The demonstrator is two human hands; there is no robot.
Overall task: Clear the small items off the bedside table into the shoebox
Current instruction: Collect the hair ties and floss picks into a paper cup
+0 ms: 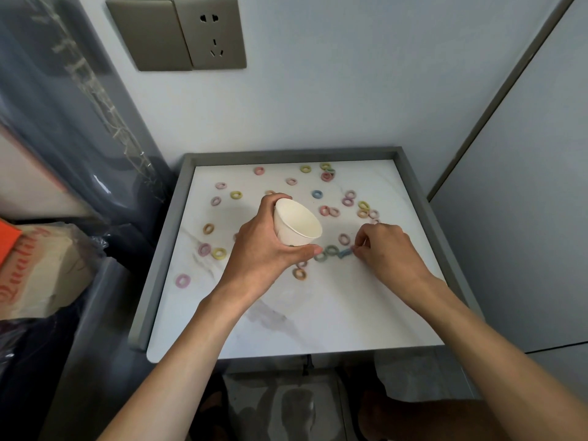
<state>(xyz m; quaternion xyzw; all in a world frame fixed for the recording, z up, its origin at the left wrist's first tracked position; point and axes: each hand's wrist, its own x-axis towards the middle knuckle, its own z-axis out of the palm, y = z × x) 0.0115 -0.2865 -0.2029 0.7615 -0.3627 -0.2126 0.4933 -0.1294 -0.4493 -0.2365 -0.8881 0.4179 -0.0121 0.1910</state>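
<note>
On the bedside table (318, 313), small coloured rings (219, 253) lie scattered across the white top, most toward the wall side. The left hand (264, 246) grips a tilted white paper cup (297, 222) above the top. The right hand (388, 249) pinches a blue ring (345, 253) just right of the cup.

Pastel rings (236, 195) on my white marble bedside table (318, 329)
They lie flat and scattered (pink, yellow, blue, green) over most of it; my right hand (388, 249) pinches a blue one (344, 253) near the middle.
</note>
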